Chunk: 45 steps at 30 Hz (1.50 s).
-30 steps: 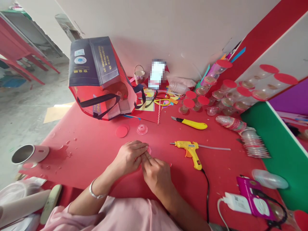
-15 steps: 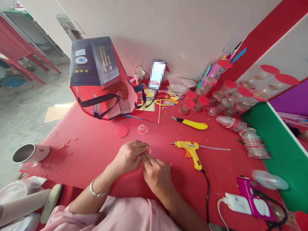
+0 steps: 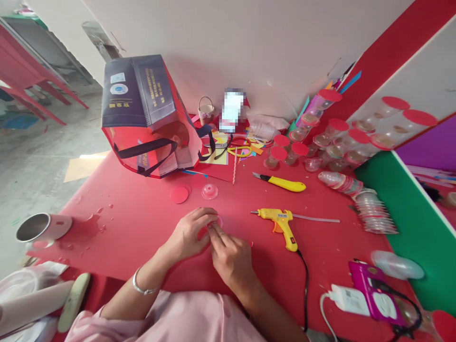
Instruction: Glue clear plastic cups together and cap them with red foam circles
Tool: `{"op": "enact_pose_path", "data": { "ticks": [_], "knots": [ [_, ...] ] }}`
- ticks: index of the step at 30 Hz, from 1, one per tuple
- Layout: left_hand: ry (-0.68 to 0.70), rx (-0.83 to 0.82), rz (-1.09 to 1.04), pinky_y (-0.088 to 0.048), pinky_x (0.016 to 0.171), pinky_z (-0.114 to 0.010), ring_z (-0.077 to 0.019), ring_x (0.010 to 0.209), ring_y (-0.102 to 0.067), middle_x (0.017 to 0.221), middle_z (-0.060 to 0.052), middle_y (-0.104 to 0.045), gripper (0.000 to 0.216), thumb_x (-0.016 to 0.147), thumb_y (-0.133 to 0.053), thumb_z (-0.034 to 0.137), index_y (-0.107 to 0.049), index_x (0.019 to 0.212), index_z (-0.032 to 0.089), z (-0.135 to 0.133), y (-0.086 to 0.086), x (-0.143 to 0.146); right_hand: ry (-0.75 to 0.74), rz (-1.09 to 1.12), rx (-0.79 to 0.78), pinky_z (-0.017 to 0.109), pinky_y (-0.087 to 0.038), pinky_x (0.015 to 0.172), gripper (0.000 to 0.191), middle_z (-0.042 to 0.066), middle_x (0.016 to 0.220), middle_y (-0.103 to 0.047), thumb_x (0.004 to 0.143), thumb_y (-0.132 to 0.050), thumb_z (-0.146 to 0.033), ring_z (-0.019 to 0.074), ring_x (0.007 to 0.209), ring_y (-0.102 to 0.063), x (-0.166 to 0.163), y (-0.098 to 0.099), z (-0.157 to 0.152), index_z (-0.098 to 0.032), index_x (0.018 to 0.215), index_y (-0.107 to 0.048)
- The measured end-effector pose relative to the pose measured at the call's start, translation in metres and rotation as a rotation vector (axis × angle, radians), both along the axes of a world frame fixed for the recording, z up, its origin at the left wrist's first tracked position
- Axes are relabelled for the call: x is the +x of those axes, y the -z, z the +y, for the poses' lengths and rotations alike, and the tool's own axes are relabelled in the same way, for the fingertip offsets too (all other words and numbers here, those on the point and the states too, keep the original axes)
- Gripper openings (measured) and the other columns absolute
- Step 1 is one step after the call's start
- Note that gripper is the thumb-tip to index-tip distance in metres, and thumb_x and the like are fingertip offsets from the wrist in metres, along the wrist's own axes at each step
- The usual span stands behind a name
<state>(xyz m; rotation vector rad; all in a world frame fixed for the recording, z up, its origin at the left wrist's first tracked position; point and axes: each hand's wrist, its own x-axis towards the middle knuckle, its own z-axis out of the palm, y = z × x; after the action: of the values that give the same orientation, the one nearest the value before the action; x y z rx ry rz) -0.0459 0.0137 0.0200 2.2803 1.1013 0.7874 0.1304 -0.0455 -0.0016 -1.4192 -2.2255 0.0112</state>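
Note:
My left hand [image 3: 192,232], with a silver bangle at the wrist, and my right hand [image 3: 232,251] meet fingertip to fingertip low over the red table. Their fingers close around a clear plastic lid [image 3: 221,221]; only a bit of its rim shows, and the rest is hidden. Just beyond lies a second clear domed lid [image 3: 209,191], beside flat red discs [image 3: 179,194]. To the right of my hands a yellow glue gun [image 3: 280,221] lies on its side with a glue stick [image 3: 317,218] out of its back. A yellow utility knife [image 3: 285,183] lies beyond it, blade out.
A large dark blue and red bag [image 3: 133,95] stands at the back left. Jars with red tops [image 3: 278,153] and stacked clear lids [image 3: 375,211] line the right side. A metal mug [image 3: 44,228] lies at the left edge near spilled water. A power strip [image 3: 374,289] sits front right.
My left fingers have lifted and arched slightly, widening the gap by the thumb. My right hand stays nearly in place, and both hands remain on the lid.

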Motion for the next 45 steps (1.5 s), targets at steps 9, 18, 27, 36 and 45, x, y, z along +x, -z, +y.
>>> {"op": "enact_pose_path", "data": {
  "ticks": [9, 18, 27, 36, 45],
  "knots": [
    [-0.11, 0.156, 0.067, -0.057, 0.082, -0.033, -0.021, 0.094, -0.068, 0.106, -0.011, -0.071, 0.024, 0.095, -0.058, 0.014, -0.071, 0.114, 0.018, 0.003, 0.009, 0.005, -0.012, -0.019, 0.012, 0.027, -0.056, 0.064, 0.047, 0.008, 0.136, -0.071, 0.091, -0.051, -0.004, 0.0141, 0.074, -0.074, 0.0, -0.006, 0.001, -0.017, 0.133, -0.069],
    [-0.064, 0.122, 0.053, -0.055, 0.086, -0.037, -0.0223, 0.099, -0.069, 0.11, -0.01, -0.076, 0.026, 0.093, -0.061, 0.014, -0.07, 0.116, 0.018, 0.001, 0.01, 0.007, -0.007, 0.007, 0.094, 0.029, -0.056, 0.063, 0.043, 0.01, 0.129, -0.075, 0.092, -0.051, -0.003, 0.0144, 0.071, -0.073, 0.002, -0.005, 0.003, -0.013, 0.128, -0.072],
    [0.033, 0.057, -0.088, -0.054, 0.094, -0.045, -0.0268, 0.106, -0.072, 0.113, -0.01, -0.078, 0.054, 0.073, -0.056, 0.007, -0.068, 0.124, 0.019, 0.007, -0.001, -0.006, 0.012, -0.012, 0.02, 0.029, -0.053, 0.06, 0.059, 0.003, 0.127, -0.076, 0.087, -0.051, 0.001, 0.0129, 0.066, -0.07, 0.004, -0.012, 0.002, -0.019, 0.141, -0.064],
    [0.098, 0.058, -0.086, -0.059, 0.093, -0.043, -0.0241, 0.112, -0.068, 0.12, -0.007, -0.077, 0.061, 0.068, -0.046, -0.005, -0.077, 0.112, 0.023, 0.018, 0.005, -0.01, 0.013, -0.064, -0.023, 0.029, -0.052, 0.058, 0.054, 0.005, 0.136, -0.071, 0.089, -0.052, -0.003, 0.0122, 0.064, -0.069, 0.004, -0.011, -0.001, -0.021, 0.138, -0.066],
    [0.087, 0.168, 0.079, -0.062, 0.09, -0.042, -0.0255, 0.11, -0.07, 0.116, -0.009, -0.078, 0.056, 0.074, -0.048, -0.004, -0.076, 0.117, 0.02, 0.011, -0.007, -0.008, -0.001, -0.128, -0.031, 0.026, -0.049, 0.054, 0.05, 0.012, 0.133, -0.072, 0.089, -0.052, -0.003, 0.0127, 0.062, -0.068, 0.0, -0.007, -0.002, -0.018, 0.133, -0.07]
  ]
}}
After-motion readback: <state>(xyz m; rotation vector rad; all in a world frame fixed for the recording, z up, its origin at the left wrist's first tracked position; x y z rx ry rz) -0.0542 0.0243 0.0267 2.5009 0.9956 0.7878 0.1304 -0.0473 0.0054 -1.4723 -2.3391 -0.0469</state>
